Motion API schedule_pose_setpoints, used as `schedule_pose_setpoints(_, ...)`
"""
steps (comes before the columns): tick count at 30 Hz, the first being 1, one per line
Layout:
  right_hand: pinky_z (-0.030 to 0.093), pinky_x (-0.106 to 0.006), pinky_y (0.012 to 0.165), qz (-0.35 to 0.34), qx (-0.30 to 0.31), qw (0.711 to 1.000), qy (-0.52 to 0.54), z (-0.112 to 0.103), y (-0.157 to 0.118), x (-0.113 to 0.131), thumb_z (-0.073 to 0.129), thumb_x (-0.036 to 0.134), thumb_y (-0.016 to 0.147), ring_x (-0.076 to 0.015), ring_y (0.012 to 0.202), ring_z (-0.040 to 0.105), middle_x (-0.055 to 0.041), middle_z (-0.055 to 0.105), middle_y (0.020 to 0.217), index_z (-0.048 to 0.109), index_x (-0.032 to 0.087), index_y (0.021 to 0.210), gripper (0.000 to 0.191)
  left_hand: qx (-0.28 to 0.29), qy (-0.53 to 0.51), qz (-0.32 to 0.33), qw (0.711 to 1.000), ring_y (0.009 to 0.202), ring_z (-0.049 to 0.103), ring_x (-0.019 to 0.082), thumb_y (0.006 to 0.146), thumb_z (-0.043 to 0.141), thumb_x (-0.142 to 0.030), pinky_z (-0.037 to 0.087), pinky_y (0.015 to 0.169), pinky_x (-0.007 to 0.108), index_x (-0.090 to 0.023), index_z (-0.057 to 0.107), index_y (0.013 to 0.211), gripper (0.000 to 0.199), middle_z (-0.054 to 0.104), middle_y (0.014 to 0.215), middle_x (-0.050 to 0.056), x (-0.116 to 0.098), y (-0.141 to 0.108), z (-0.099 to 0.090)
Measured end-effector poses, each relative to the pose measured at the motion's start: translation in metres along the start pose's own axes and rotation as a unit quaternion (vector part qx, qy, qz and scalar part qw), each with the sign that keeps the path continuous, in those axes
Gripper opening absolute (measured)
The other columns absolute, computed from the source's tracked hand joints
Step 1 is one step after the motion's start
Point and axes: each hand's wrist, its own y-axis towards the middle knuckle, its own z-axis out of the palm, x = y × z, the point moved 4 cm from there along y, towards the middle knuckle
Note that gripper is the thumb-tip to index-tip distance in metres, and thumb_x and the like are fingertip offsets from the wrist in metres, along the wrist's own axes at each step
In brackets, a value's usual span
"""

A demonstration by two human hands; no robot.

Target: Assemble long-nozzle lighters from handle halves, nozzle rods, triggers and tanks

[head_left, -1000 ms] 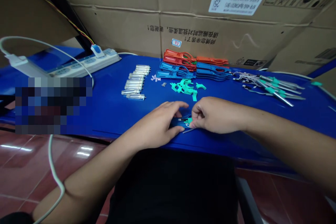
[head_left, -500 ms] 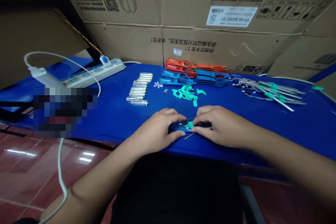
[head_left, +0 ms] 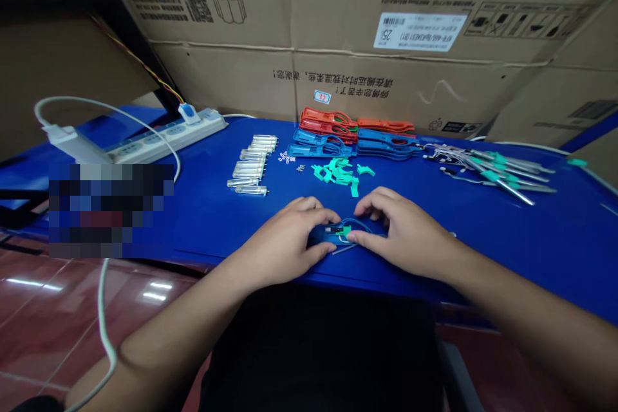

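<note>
On the blue table in front of me lies a blue plastic shell (head_left: 318, 234), the same kind as the stacked ones. My left hand (head_left: 292, 238) grips its left end between thumb and fingers. A green plastic clip (head_left: 346, 230) with a small black and silver part sits inside the shell, and a white wire loops below it. My right hand (head_left: 403, 228) has its thumb against the clip, while its fingers are lifted and spread apart on the far side. A thin grey strip (head_left: 344, 249) rests along the shell's near edge.
Behind my hands are loose green clips (head_left: 335, 172), clear tubes (head_left: 251, 164), and stacked red shells (head_left: 328, 125) and blue shells (head_left: 321, 143). Wired metal rods (head_left: 512, 183) lie at right. A power strip (head_left: 168, 135) with cables stands at left, and a cardboard box (head_left: 241, 77) rises behind.
My right fingers have spread and lifted from the green clip, uncovering more of the shell. The left hand keeps its grip. The whole view has shifted slightly.
</note>
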Motion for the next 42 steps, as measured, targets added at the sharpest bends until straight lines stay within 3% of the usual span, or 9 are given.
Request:
schedule_pose_setpoints(3, 0.048, -0.03, 0.073, 0.031, 0.071, 0.996, 0.045, 0.002, 0.006, 0.0, 0.071, 0.041, 0.079, -0.0163, 0.081, 0.06, -0.0042, 0.067, 0.096, 0.065, 0.019, 0.112, 0.04, -0.008, 0.009, 0.005, 1.0, 0.108, 0.059, 0.023, 0.085, 0.068, -0.022, 0.05, 0.095, 0.042, -0.021, 0.063, 0.116, 0.031, 0.062, 0.11, 0.006, -0.003, 0.001, -0.002)
schedule_pose_setpoints(5, 0.046, -0.028, 0.067, 0.03, 0.134, 0.989, 0.061, 0.004, 0.008, 0.004, 0.066, 0.037, 0.083, -0.0143, 0.073, 0.059, -0.0008, 0.067, 0.084, 0.069, 0.02, 0.105, 0.028, -0.011, 0.017, 0.002, 1.0, 0.105, 0.06, 0.023, 0.084, 0.07, -0.023, 0.051, 0.092, 0.041, -0.02, 0.063, 0.114, 0.031, 0.063, 0.107, 0.006, -0.005, 0.002, -0.003)
schedule_pose_setpoints(7, 0.043, -0.026, 0.064, 0.018, 0.158, 0.985, 0.062, 0.005, 0.009, 0.009, 0.063, 0.033, 0.084, -0.0131, 0.069, 0.058, 0.0012, 0.067, 0.078, 0.071, 0.021, 0.094, 0.018, -0.004, 0.019, 0.002, 1.0, 0.1, 0.062, 0.022, 0.084, 0.071, -0.026, 0.051, 0.087, 0.039, -0.019, 0.064, 0.112, 0.029, 0.065, 0.103, 0.006, -0.006, 0.004, -0.003)
schedule_pose_setpoints(14, 0.047, -0.027, 0.075, -0.033, 0.108, 0.993, 0.046, 0.004, 0.004, 0.014, 0.064, 0.026, 0.083, -0.0156, 0.083, 0.064, -0.002, 0.073, 0.093, 0.072, 0.021, 0.093, 0.014, 0.002, 0.005, 0.016, 1.0, 0.086, 0.064, 0.018, 0.091, 0.064, -0.03, 0.05, 0.079, 0.032, -0.019, 0.068, 0.103, 0.017, 0.07, 0.095, 0.003, -0.008, 0.007, -0.001)
schedule_pose_setpoints(21, 0.048, -0.037, 0.09, -0.127, 0.074, 0.988, -0.04, -0.001, -0.021, 0.01, 0.064, 0.029, 0.088, -0.0211, 0.099, 0.062, -0.0076, 0.069, 0.107, 0.068, 0.021, 0.109, 0.023, -0.04, 0.074, 0.048, 0.995, 0.095, 0.059, 0.021, 0.094, 0.057, -0.025, 0.049, 0.086, 0.039, -0.021, 0.065, 0.108, 0.016, 0.066, 0.101, 0.005, -0.013, -0.014, 0.003)
schedule_pose_setpoints(26, 0.048, -0.04, 0.088, -0.157, 0.06, 0.984, -0.067, 0.002, -0.033, 0.013, 0.056, 0.024, 0.092, -0.0206, 0.094, 0.062, -0.0069, 0.069, 0.102, 0.068, 0.021, 0.109, 0.021, -0.052, 0.087, 0.08, 0.992, 0.096, 0.059, 0.021, 0.098, 0.054, -0.031, 0.049, 0.083, 0.037, -0.022, 0.065, 0.11, 0.019, 0.065, 0.104, 0.006, -0.015, -0.024, 0.006)
schedule_pose_setpoints(31, 0.049, -0.041, 0.089, -0.162, 0.055, 0.98, -0.103, 0.007, -0.036, 0.013, 0.056, 0.025, 0.091, -0.0226, 0.097, 0.063, -0.007, 0.069, 0.104, 0.068, 0.02, 0.112, 0.024, -0.077, 0.103, 0.109, 0.986, 0.092, 0.061, 0.019, 0.097, 0.055, -0.027, 0.048, 0.079, 0.036, -0.02, 0.065, 0.108, 0.016, 0.067, 0.099, 0.004, -0.017, -0.029, 0.009)
schedule_pose_setpoints(38, 0.051, -0.037, 0.086, -0.212, 0.026, 0.969, -0.126, 0.012, -0.037, 0.011, 0.055, 0.03, 0.095, -0.0223, 0.097, 0.064, -0.0081, 0.071, 0.104, 0.068, 0.017, 0.119, 0.03, -0.104, 0.084, 0.11, 0.985, 0.088, 0.063, 0.018, 0.094, 0.059, -0.025, 0.049, 0.079, 0.034, -0.019, 0.065, 0.105, 0.013, 0.07, 0.095, 0.003, -0.018, -0.031, 0.01)
schedule_pose_setpoints(42, 0.052, -0.035, 0.081, -0.234, 0.011, 0.963, -0.137, 0.014, -0.035, 0.012, 0.053, 0.026, 0.095, -0.0207, 0.09, 0.064, -0.0089, 0.071, 0.098, 0.071, 0.017, 0.113, 0.027, -0.101, 0.086, 0.098, 0.986, 0.088, 0.064, 0.018, 0.095, 0.058, -0.027, 0.05, 0.08, 0.035, -0.02, 0.066, 0.105, 0.014, 0.071, 0.097, 0.004, -0.018, -0.03, 0.01)
